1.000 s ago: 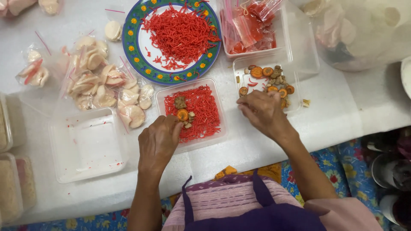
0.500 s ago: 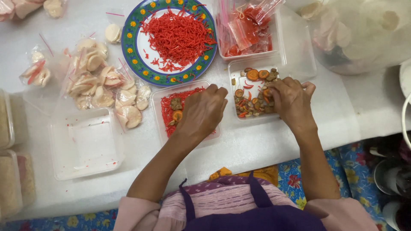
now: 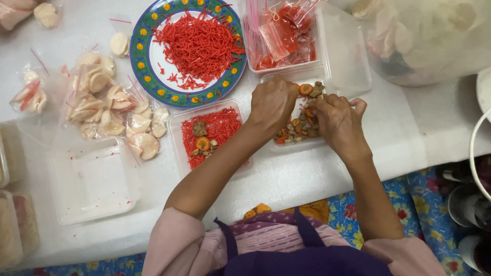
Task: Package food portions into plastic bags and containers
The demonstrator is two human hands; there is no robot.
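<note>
Two hands work inside one clear tray of mixed brown and orange pieces [image 3: 299, 125] at centre frame on the white counter [image 3: 286, 179]: the left hand [image 3: 273, 102] is curled knuckles-up over the tray's left half, and the right hand [image 3: 337, 122] pinches pieces at its right half. What either hand actually grips cannot be told. Left of both, nearer the left hand, lies a tray of red strands [image 3: 212, 135]; a patterned plate [image 3: 146, 76] of strands sits above it.

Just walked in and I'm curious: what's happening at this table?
A person has both hands in a clear plastic tub of brown and orange pieces; the left hand and right hand are picking among them. Beside it sits another tub holding red shreds with a few pieces on top. A flower-rimmed plate of red shreds and bags of pale crackers lie further left.
</note>
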